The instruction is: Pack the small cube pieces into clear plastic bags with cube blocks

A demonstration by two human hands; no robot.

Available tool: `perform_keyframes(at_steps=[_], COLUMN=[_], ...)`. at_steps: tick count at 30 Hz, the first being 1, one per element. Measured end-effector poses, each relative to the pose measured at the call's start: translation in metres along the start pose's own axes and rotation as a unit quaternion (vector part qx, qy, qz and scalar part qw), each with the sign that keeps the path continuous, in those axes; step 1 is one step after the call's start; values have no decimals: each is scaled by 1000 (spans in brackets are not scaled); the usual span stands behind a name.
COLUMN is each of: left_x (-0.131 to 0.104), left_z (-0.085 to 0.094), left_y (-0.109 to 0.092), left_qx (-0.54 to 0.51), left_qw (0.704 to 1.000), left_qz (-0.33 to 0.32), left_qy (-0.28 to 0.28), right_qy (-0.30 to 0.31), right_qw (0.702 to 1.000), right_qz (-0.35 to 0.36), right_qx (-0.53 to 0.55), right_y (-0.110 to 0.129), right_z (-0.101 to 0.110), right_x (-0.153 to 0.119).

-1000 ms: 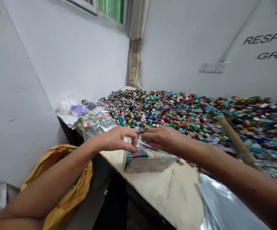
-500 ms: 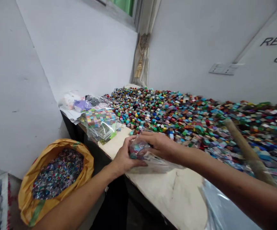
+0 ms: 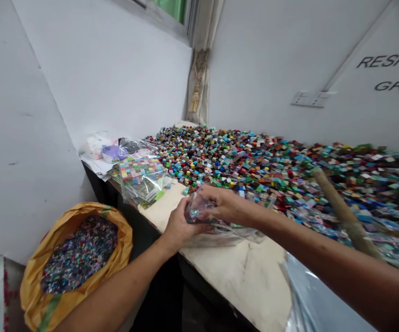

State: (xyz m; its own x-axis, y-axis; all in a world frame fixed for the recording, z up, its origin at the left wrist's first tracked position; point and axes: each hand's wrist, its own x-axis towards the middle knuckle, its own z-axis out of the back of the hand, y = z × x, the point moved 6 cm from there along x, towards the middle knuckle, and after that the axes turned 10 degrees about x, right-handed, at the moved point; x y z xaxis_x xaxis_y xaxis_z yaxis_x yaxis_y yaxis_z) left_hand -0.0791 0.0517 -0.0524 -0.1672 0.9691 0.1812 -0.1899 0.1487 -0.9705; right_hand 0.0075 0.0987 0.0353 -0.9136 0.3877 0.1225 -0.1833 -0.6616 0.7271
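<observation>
Above the near edge of the table, my left hand (image 3: 178,226) is wrapped round the end of a clear plastic bag (image 3: 199,210) with small colourful pieces inside. My right hand (image 3: 222,205) grips the same bag from above, its fingers curled over the bunched plastic. The loose part of the bag trails to the right, low over the bare wood. Just beyond both hands spreads a wide heap of small multicoloured tile pieces (image 3: 241,157). My palms and fingers hide part of the bag.
A wooden stick (image 3: 344,212) lies across the heap at right. Clear plastic sheets (image 3: 313,290) rest on the near right corner of the table (image 3: 255,281). Bagged colourful cards (image 3: 142,175) sit at left. On the floor stands a yellow sack (image 3: 30,286) of shiny bits.
The view has shifted slightly to the right. My right hand's fingers have moved over the bag's bunched end, while my left hand keeps its hold.
</observation>
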Motion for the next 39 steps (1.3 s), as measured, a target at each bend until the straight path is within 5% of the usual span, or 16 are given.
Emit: perform_keyframes(at_steps=[5, 8, 12, 17, 24, 27, 32, 39], left_x=[3, 3, 1, 0, 0, 2, 7, 12], left_z=[1, 1, 0, 1, 1, 0, 1, 1], left_y=[-2, -8, -13, -15, -35, -38, -34, -28], left_qx=[-5, -26, -14, 3, 147, 142, 123, 61], left_qw=[1000, 999, 1000, 999, 984, 983, 983, 988], left_qz=[12, -4, -18, -24, -92, -104, -105, -81], left_qy=[1, 18, 21, 22, 42, 52, 82, 112], right_qy=[5, 25, 25, 76, 61, 61, -37, -25], right_qw=[999, 996, 993, 958, 950, 951, 960, 974], right_qz=[-30, -58, -101, -198, -163, -139, -9, 10], right_qx=[33, 67, -62, -195, -259, -270, -277, -226], right_y=[-2, 0, 2, 2, 1, 3, 25, 17], right_z=[1, 20, 46, 32, 13, 15, 23, 16], right_x=[5, -5, -28, -37, -31, -36, -40, -31])
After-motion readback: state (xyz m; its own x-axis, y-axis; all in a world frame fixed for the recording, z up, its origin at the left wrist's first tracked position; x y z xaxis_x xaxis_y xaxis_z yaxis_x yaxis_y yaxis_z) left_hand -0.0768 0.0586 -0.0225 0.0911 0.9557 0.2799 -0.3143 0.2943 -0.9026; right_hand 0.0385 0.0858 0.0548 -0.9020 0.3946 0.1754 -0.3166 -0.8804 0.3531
